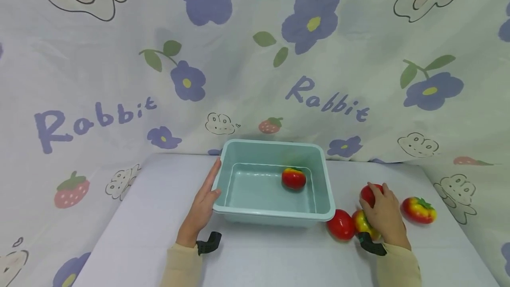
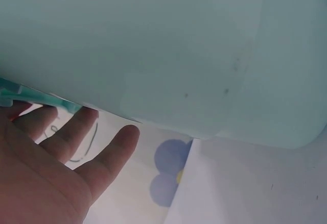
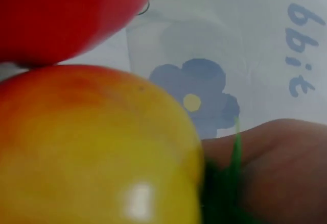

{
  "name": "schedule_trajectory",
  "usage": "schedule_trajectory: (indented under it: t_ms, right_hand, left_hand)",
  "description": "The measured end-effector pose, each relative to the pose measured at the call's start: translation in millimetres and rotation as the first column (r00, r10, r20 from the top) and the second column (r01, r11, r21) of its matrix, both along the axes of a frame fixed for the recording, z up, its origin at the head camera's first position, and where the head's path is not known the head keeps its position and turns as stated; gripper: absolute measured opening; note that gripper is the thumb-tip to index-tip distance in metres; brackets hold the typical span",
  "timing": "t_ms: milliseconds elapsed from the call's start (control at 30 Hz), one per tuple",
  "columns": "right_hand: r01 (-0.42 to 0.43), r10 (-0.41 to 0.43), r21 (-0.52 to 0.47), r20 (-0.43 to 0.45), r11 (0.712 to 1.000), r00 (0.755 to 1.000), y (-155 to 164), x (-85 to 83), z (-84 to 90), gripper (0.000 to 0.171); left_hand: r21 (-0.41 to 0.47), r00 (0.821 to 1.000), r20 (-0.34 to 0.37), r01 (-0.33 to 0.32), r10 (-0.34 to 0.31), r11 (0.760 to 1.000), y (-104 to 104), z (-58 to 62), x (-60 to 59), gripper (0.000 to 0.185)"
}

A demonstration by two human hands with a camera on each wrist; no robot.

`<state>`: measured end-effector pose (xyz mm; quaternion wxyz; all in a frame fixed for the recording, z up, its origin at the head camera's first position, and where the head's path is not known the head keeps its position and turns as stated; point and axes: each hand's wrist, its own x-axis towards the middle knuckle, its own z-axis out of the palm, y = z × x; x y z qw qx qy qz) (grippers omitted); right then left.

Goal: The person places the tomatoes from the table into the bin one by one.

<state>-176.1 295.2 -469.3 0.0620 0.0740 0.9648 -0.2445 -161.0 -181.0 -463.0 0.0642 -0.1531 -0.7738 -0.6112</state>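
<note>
A pale teal plastic basin (image 1: 275, 145) stands on the white table, and one red-and-yellow toy fruit (image 1: 293, 178) lies inside it. My left hand (image 1: 204, 200) rests flat against the basin's left wall with straight fingers. The left wrist view shows those fingers (image 2: 76, 132) under the basin's rim (image 2: 153, 45). Right of the basin, my right hand (image 1: 383, 211) curls over a red fruit (image 1: 367, 193) and grips it. A yellow-red fruit (image 1: 361, 222) lies just by that hand and fills the right wrist view (image 3: 92, 147), with my right hand (image 3: 276, 168) beside it.
Another red fruit (image 1: 341, 225) lies by the basin's front right corner, and a red-yellow one (image 1: 418, 210) sits further right. A flower-and-rabbit printed cloth (image 1: 255, 56) hangs behind and around the table (image 1: 279, 260).
</note>
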Motion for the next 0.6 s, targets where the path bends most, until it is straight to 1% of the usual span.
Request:
schedule_trajectory:
  t_ms: [100, 233, 333, 467, 600]
  right_hand:
    - [0.021, -0.021, 0.007, 0.017, 1.0, 1.0, -2.3, -0.1, -0.8, 0.068]
    - [0.085, -0.085, 0.007, 0.038, 0.996, 0.996, -4.4, -0.5, -1.6, 0.064]
    - [0.118, -0.118, 0.012, 0.037, 0.993, 0.992, -4.0, -0.7, -2.5, 0.068]
    - [0.13, -0.131, 0.022, 0.037, 0.991, 0.991, -2.3, -1.1, -3.0, 0.076]
    - [0.139, -0.139, 0.018, 0.047, 0.99, 0.989, -2.4, -2.1, -2.0, 0.077]
  left_hand:
    - [-0.002, 1.0, 0.003, -0.002, 0.002, 1.0, 0.2, 1.0, -0.1, 0.073]
    - [-0.005, 1.0, 0.0, -0.009, 0.009, 1.0, 0.6, 1.1, 0.3, 0.073]
    - [-0.009, 1.0, 0.005, -0.009, 0.009, 1.0, 0.6, 0.5, 0.9, 0.073]
    - [-0.011, 1.0, 0.006, -0.008, 0.008, 1.0, 0.5, 0.3, 1.7, 0.073]
    - [0.003, 1.0, -0.009, 0.002, -0.001, 1.0, 0.0, 0.0, 0.8, 0.073]
